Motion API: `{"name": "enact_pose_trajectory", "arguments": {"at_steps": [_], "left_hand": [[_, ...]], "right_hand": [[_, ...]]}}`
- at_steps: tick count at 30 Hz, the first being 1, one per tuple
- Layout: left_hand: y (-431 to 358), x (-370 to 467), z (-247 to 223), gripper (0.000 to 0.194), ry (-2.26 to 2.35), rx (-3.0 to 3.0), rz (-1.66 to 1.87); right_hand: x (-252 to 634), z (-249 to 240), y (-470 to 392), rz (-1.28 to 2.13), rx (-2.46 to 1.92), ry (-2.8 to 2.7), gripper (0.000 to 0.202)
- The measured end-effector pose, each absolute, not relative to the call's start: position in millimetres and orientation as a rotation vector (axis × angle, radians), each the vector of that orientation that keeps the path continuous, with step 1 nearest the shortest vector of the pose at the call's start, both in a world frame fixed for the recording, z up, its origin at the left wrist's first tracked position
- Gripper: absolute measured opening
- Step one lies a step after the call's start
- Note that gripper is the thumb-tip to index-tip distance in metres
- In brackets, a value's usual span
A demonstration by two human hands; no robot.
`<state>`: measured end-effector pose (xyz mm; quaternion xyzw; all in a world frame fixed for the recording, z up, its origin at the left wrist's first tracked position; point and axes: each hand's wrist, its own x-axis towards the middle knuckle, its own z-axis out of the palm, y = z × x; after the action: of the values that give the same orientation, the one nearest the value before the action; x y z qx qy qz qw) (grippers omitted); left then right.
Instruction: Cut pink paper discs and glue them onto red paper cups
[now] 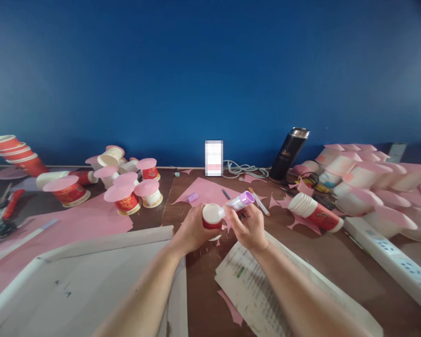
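A red and white paper cup [212, 216] is gripped by my left hand [193, 228], its pale round end facing up. My right hand [248, 227] holds a glue stick [240, 201] with a clear barrel and a purple end. The white tip of the glue stick is at the right rim of the cup; whether it touches I cannot tell. Just behind the hands lie a pink paper sheet [206, 187] and a small purple cap [192, 197]. Under my right forearm is a printed paper [245, 276].
Cups topped with pink discs [121, 187] stand at left, near a stack of red cups [19, 152]. A white box lid [101, 276] fills the front left. To the right are a black thermos [288, 154], stacked cups [315, 213], a power strip [389, 255] and many pink-topped cups [375, 187].
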<state>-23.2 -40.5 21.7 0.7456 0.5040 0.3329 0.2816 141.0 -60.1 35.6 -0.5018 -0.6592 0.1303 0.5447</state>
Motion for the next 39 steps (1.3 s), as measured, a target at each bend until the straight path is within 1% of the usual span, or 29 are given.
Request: {"name": "enact_pose_trajectory", "arguments": {"at_steps": [12, 20, 25, 31, 39], "left_hand": [[-41.9, -25.8, 21.4, 0.044, 1.317, 1.985, 0.891], [-42.4, -27.9, 19.9, 0.051, 1.327, 1.952, 0.863], [-42.7, -27.7, 20.1, 0.055, 1.337, 1.967, 0.858], [-42.0, -27.6, 18.4, 0.050, 1.329, 1.984, 0.870], [-43.2, -27.9, 21.0, 0.059, 1.307, 1.957, 0.831]], "right_hand": [[141.4, 35.8, -56.3, 0.270, -1.248, -1.622, 0.021], [146.1, 34.8, -51.0, 0.239, -1.286, -1.573, 0.024], [147.0, 34.3, -50.2, 0.337, -1.246, -1.470, 0.022], [142.5, 36.6, -53.8, 0.364, -1.174, -1.601, 0.019], [148.0, 35.9, -47.4, 0.393, -1.259, -1.508, 0.024]]}}
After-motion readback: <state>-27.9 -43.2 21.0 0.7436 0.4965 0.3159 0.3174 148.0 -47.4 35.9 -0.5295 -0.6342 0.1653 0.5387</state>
